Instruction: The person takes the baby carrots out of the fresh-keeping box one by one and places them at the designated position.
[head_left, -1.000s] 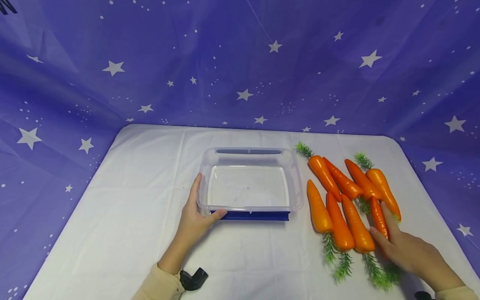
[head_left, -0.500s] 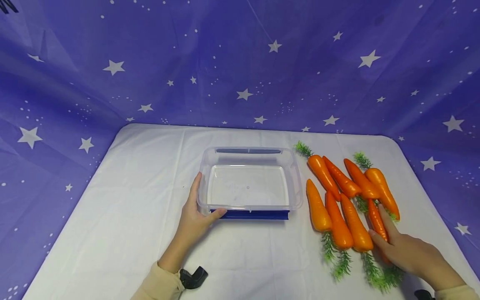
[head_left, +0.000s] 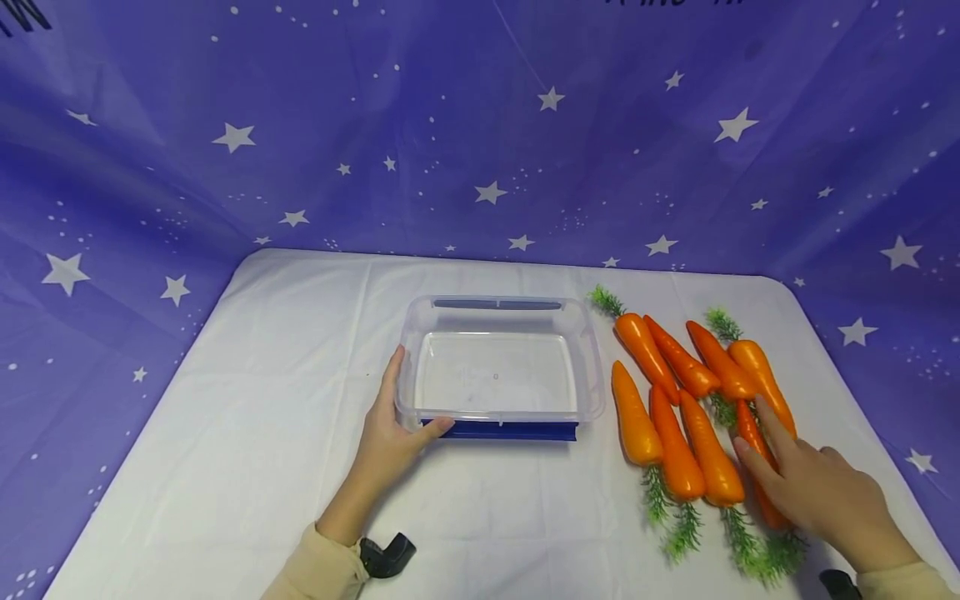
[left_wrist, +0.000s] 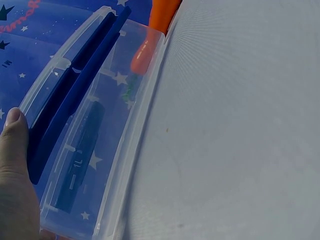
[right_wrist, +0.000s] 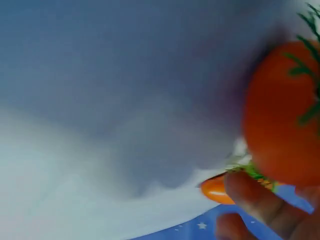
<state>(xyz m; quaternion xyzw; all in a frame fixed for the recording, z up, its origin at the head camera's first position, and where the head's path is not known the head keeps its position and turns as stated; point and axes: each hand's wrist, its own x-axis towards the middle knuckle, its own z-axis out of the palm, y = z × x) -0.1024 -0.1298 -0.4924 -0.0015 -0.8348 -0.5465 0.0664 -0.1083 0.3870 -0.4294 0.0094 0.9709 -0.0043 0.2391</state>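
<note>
A clear plastic food container (head_left: pixel 495 375) with blue clips stands on the white table in the head view. My left hand (head_left: pixel 390 450) grips its left front corner, thumb on the front rim and fingers along the side. The left wrist view shows the thumb (left_wrist: pixel 15 145) beside the blue clip (left_wrist: pixel 70 105). At the right, my right hand (head_left: pixel 817 492) reaches over an orange carrot (head_left: pixel 768 504) with green leaves, thumb and index finger extended across it. In the right wrist view a large carrot (right_wrist: pixel 282 115) is close to the camera, above the fingers (right_wrist: pixel 260 200).
Several more shiny carrots lie in two rough rows right of the container, among them a left one (head_left: pixel 636 417) and a back one (head_left: pixel 647 354). A white cloth (head_left: pixel 247 400) covers the table. Purple star-printed fabric (head_left: pixel 420 125) hangs behind and at the sides.
My right hand has shifted slightly, its thumb now lying across the carrot, whose leafy end shows more below the thumb. The carrot sits a little nearer me. The left hand and container hold still.
</note>
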